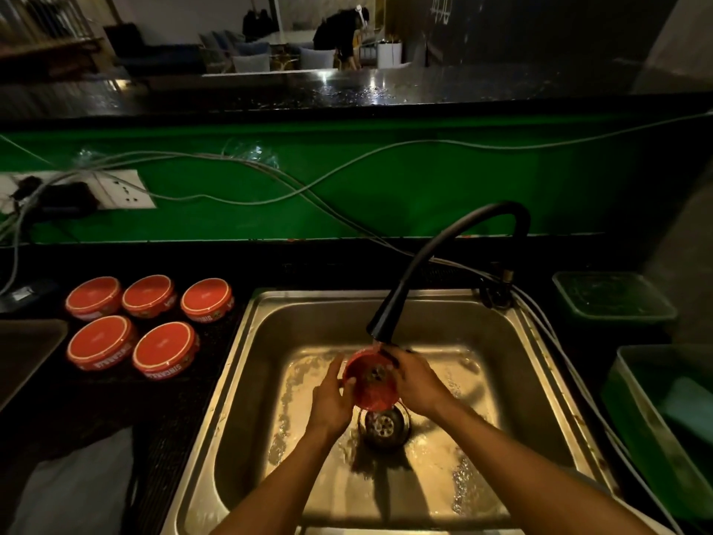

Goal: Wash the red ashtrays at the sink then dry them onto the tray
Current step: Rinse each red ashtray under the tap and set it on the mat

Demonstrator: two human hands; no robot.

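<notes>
Ashtray (372,384) — red, round, wet

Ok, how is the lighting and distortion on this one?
Head view: dim overall, with warm light pooled in the sink; glare off the wet basin and the far counter; wide-angle bending at the edges; the ashtray between the hands stays readable.

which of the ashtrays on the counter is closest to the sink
The right-hand ashtray of the back row, nearest the sink's left rim. The other four sit farther left on the counter.
</notes>
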